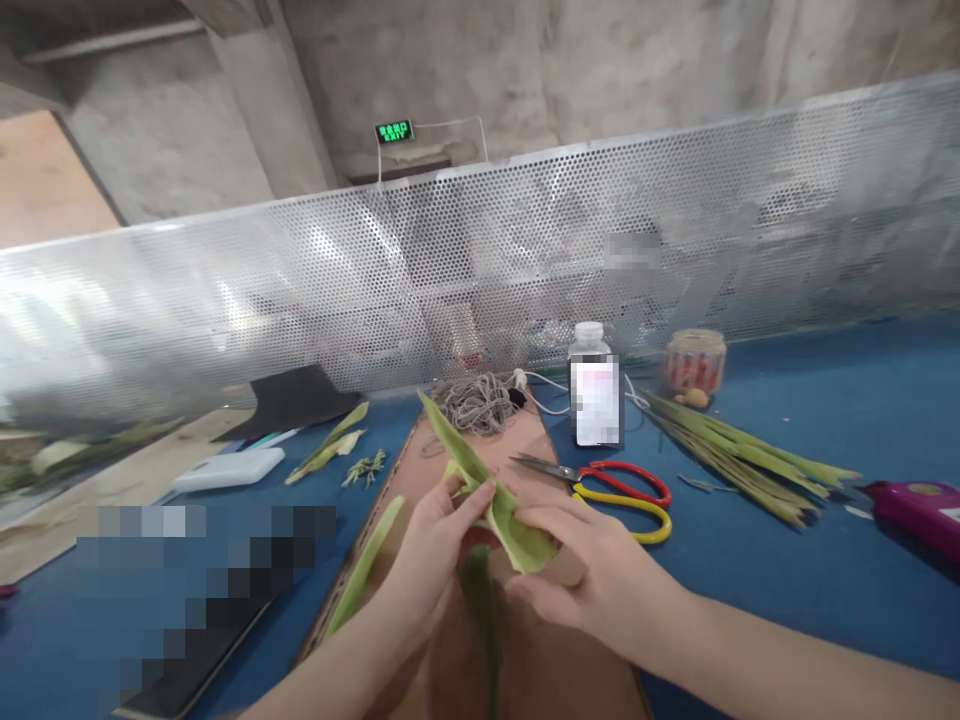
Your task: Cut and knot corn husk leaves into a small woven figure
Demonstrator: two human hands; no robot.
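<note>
A broad green leaf (461,450) is held between my two hands above a brown board (517,430). My left hand (442,535) pinches its middle between thumb and fingers. Closed on the leaf's near right part is my right hand (581,555), fingers on top and thumb below. The near end of the leaf is wide and curled. Under my hands, another dark green leaf (480,610) is partly hidden. A light green strip (367,565) lies along the board's left edge. Scissors (600,480) with red and yellow handles rest right of my hands, blades pointing left.
Grey cord (476,400) is heaped at the board's far end. Behind the scissors stand a white-capped bottle (589,345) and a glass jar (697,360). Long leaves (742,460) and a purple object (915,515) lie right. A white case (229,468) sits left, before a perforated metal screen (315,290).
</note>
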